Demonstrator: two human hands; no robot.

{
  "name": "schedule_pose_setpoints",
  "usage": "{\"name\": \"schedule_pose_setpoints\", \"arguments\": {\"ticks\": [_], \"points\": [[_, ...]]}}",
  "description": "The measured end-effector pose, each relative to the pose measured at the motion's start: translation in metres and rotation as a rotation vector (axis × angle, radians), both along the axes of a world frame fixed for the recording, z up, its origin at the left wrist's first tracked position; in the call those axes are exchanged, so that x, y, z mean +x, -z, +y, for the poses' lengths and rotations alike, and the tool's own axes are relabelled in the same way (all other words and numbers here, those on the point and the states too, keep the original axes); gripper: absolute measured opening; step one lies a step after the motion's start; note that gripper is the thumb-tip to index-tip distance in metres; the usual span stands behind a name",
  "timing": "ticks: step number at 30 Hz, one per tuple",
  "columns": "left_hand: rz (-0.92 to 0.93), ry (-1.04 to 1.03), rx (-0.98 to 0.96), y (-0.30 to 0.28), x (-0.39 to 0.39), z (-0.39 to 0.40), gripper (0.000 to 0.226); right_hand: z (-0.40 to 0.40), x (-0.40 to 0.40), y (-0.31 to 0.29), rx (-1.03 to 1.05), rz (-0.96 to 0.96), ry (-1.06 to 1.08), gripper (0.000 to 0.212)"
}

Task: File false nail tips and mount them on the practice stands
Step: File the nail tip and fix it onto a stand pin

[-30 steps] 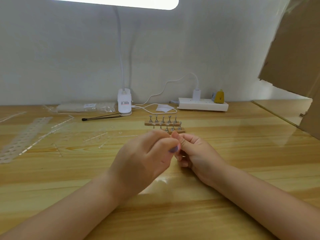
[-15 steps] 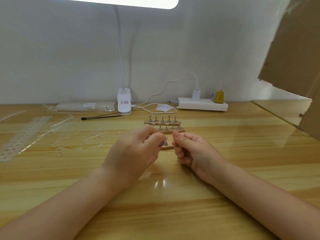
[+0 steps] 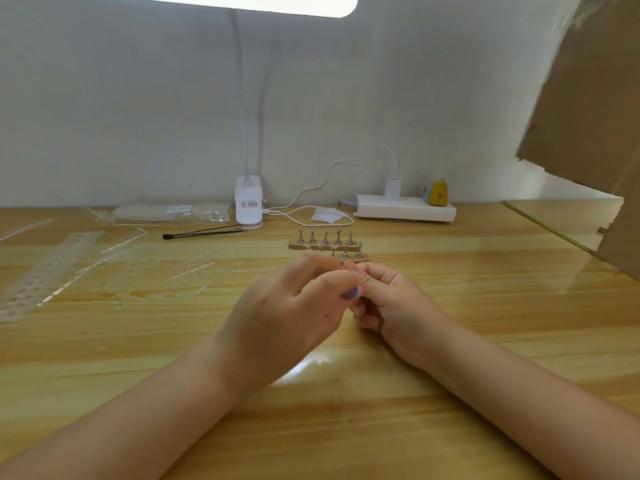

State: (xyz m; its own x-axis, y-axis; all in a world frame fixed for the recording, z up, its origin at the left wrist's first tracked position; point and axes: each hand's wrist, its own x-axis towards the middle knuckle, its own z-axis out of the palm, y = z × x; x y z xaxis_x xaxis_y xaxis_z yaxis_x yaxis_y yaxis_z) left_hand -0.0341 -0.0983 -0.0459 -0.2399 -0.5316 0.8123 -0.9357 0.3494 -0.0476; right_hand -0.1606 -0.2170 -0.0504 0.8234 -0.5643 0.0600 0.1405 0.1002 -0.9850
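Pale wall (image 3: 138,98) is running behind a glossy wooden bench (image 3: 485,306). White lamp (image 3: 248,202) is standing at the bench's back edge, glaring from above. White power strip (image 3: 405,211) is lying beside it. Cardboard (image 3: 595,98) is leaning in at right.

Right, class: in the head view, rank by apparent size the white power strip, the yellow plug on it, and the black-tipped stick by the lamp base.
1. White power strip.
2. Black-tipped stick: about as long, far thinner.
3. Yellow plug, clearly smallest.
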Motion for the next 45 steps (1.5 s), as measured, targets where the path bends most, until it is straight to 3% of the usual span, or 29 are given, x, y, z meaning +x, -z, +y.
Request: {"name": "schedule_pose_setpoints", "arguments": {"ticks": [4, 9, 12, 18, 24, 31, 39, 42, 45], "points": [[0.082, -0.053, 0.111, 0.004, 0.002, 0.001, 0.021, -0.001, -0.001, -0.002, 0.028, -0.022, -0.005, 0.028], [0.245, 0.022, 0.09, 0.004, -0.001, -0.001, 0.023, 0.0, 0.0, -0.001, 0.02, -0.018, -0.006, 0.024], [0.23, -0.024, 0.172, 0.007, -0.002, -0.001, 0.026, -0.001, -0.001, 0.0, 0.057, -0.036, 0.003, 0.025], [0.253, 0.007, 0.108, 0.005, -0.004, -0.001, 0.025, -0.001, -0.001, 0.0, 0.036, -0.024, 0.005, 0.023], [0.263, -0.146, 0.171, 0.01, 0.002, 0.001, 0.019, -0.002, 0.001, 0.0, 0.09, -0.032, 0.047, 0.029], [0.327, 0.048, 0.055, 0.007, -0.009, -0.001, 0.022, -0.004, 0.0, 0.0, 0.103, -0.079, 0.024, 0.029], [0.363, -0.07, 0.2, 0.013, -0.007, -0.002, 0.018, -0.005, 0.0, 0.0, 0.112, -0.074, -0.009, 0.027], [0.4, 0.048, 0.088, 0.008, -0.008, -0.002, 0.023, -0.004, -0.001, 0.0, 0.079, -0.07, -0.024, 0.023], [0.429, 0.07, 0.162, 0.008, -0.009, -0.002, 0.023, -0.004, -0.002, -0.002, 0.067, -0.068, -0.04, 0.022]]}}
